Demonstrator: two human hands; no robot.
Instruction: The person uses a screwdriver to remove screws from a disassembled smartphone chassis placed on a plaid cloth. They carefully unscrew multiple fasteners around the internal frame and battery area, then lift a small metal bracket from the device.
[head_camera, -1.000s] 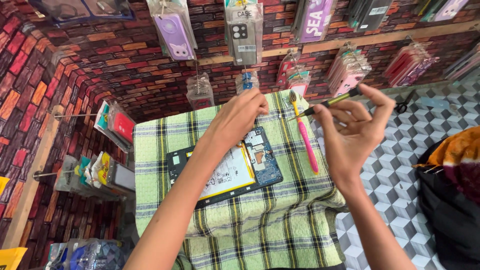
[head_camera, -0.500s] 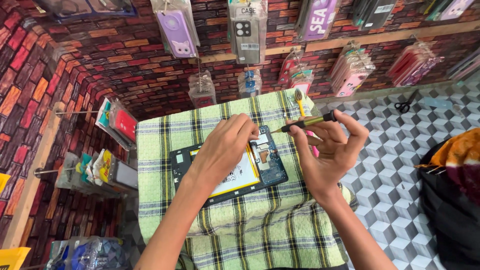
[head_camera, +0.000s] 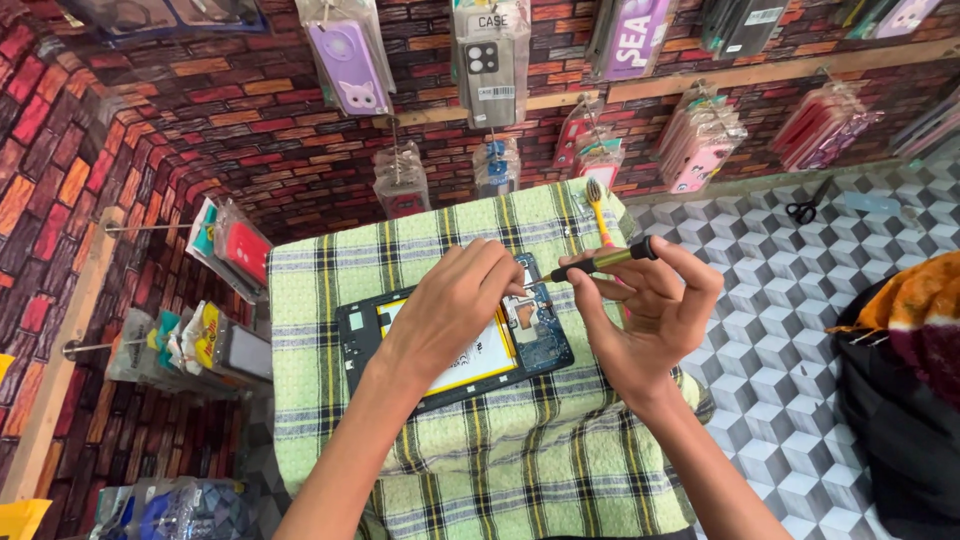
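An opened phone (head_camera: 455, 345) lies flat in the middle of a worktop covered by a green checked cloth (head_camera: 330, 280). Its back is off, so you can see a yellow and white battery and a blue board at the end of the phone that is nearer the right hand.

The left hand (head_camera: 455, 305) rests on top of the phone. Its fingers are bent down and close together, and the tips press on the top edge of the phone near the blue board. It is not wrapped around anything.

The right hand (head_camera: 640, 320) is just beside the phone, on the blue-board side. It holds a thin screwdriver (head_camera: 600, 262) with a black and yellow handle. The thumb and first fingers pinch the handle, and the other fingers are spread out loosely. The screwdriver lies almost level, and its tip points at the phone's top corner, right by the left fingertips. You cannot tell if the tip touches the phone.

A yellow and pink toothbrush (head_camera: 600, 215) lies on the cloth behind the phone, past the right hand.

Farther behind the phone is a brick wall with phone cases (head_camera: 350, 60) hanging on hooks. A pair of scissors (head_camera: 805, 205) lies on a checked floor, well apart from the phone, beyond the right hand.
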